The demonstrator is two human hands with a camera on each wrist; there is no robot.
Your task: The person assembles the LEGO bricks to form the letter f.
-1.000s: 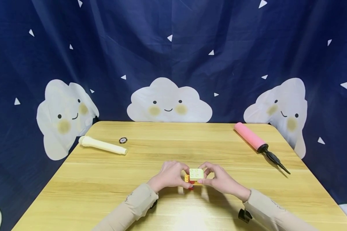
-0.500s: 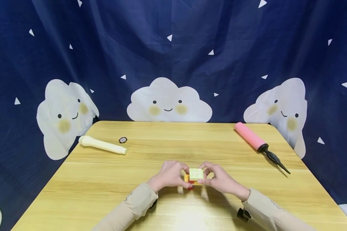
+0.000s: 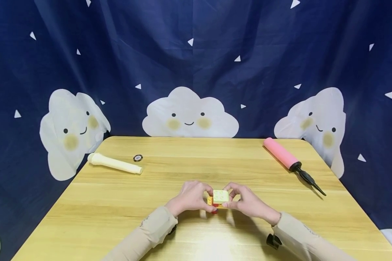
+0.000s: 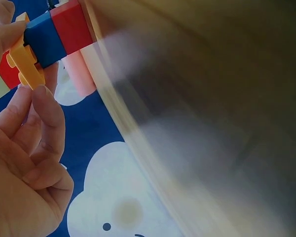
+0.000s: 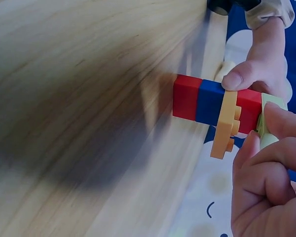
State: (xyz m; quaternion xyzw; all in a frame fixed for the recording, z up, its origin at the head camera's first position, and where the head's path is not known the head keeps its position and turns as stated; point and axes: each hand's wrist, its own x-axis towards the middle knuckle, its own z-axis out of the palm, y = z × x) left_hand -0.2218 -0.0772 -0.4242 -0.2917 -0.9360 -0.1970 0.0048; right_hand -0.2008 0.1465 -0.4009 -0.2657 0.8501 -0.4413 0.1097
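A stack of toy building bricks stands on the table between both hands. From the table up, the right wrist view shows a red brick [image 5: 186, 97], a blue brick [image 5: 210, 101], a wider flat orange brick [image 5: 224, 129], a second red brick [image 5: 249, 104] and a pale green brick [image 5: 272, 100]. My left hand [image 3: 192, 197] pinches the orange brick between thumb and fingers, as the left wrist view confirms. At the top, my right hand [image 3: 249, 203] holds the pale green brick by thumb and fingertips. Fingers cover parts of the upper bricks.
On the wooden table [image 3: 117, 217], a cream microphone-shaped object [image 3: 115, 164] lies at the left, near a small black-and-white disc [image 3: 138, 158]. A pink hand pump [image 3: 282, 154] with a black nozzle end lies at the right. A dark blue cloud-print curtain [image 3: 192, 69] hangs behind the table.
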